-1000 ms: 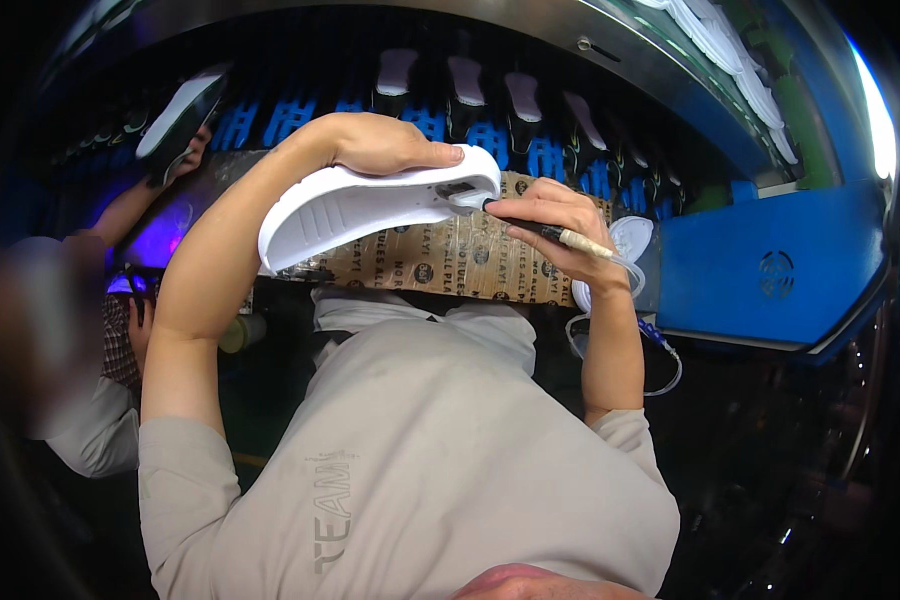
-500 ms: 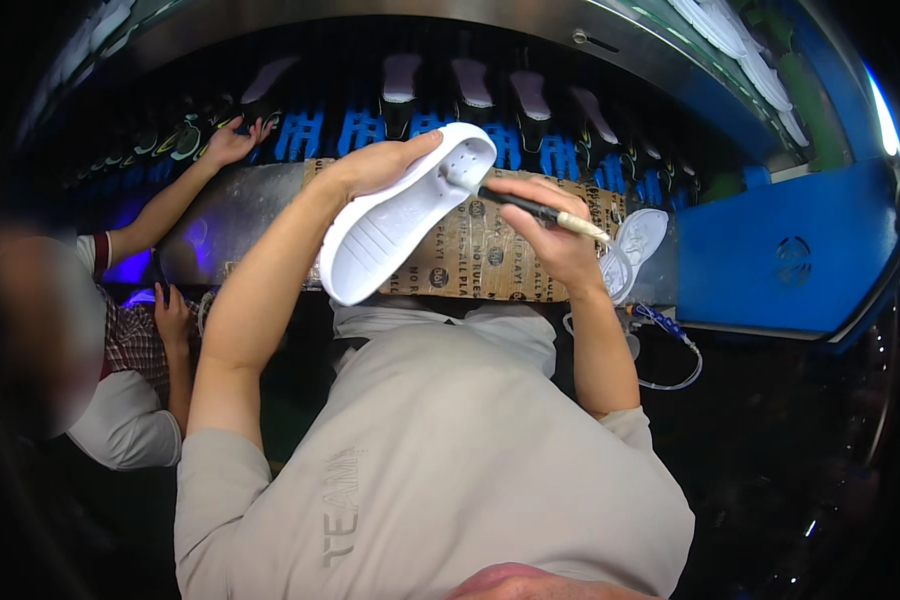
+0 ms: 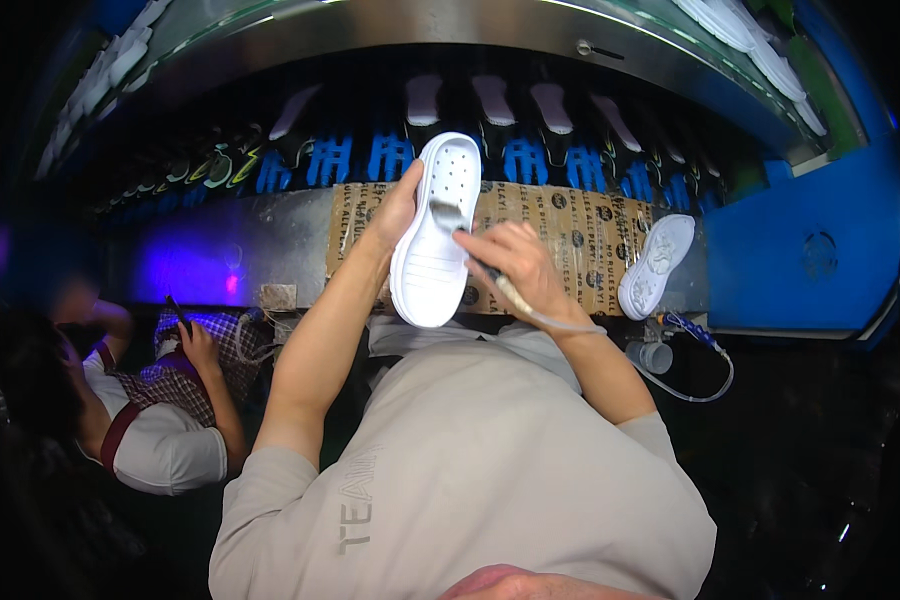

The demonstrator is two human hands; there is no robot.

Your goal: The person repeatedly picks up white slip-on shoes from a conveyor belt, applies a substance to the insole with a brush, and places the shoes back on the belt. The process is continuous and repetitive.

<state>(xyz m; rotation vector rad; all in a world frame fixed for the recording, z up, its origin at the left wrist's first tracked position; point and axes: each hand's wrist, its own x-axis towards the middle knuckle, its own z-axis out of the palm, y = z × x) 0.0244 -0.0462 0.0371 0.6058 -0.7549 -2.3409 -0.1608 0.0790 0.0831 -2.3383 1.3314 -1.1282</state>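
A white shoe sole (image 3: pixel 436 268) is held nearly upright over the bench, its hollow inner side facing me. My left hand (image 3: pixel 398 208) grips it by the upper left edge, fingers partly hidden behind it. Small holes dot the sole's upper part, and ridges cross its lower part. My right hand (image 3: pixel 520 265) is closed round a brush (image 3: pixel 510 290) that has a clear tube running from its rear end. Its bristles touch the inner face near the middle of the sole. A second white sole (image 3: pixel 658 266) lies to the right of my right hand, on the bench.
Printed brown cardboard (image 3: pixel 580 230) covers the bench. Beyond it runs a line of blue holders (image 3: pixel 390 157) with pale foot-shaped pieces (image 3: pixel 423 98). A blue panel (image 3: pixel 810 255) bounds the right, near a small cup (image 3: pixel 652 357). Another person (image 3: pixel 170 440) sits at left, holding a dark tool.
The sole has moved right and turned more upright. The brush has moved from its upper part down to the middle. The other person's outstretched arm has drawn back from the line.
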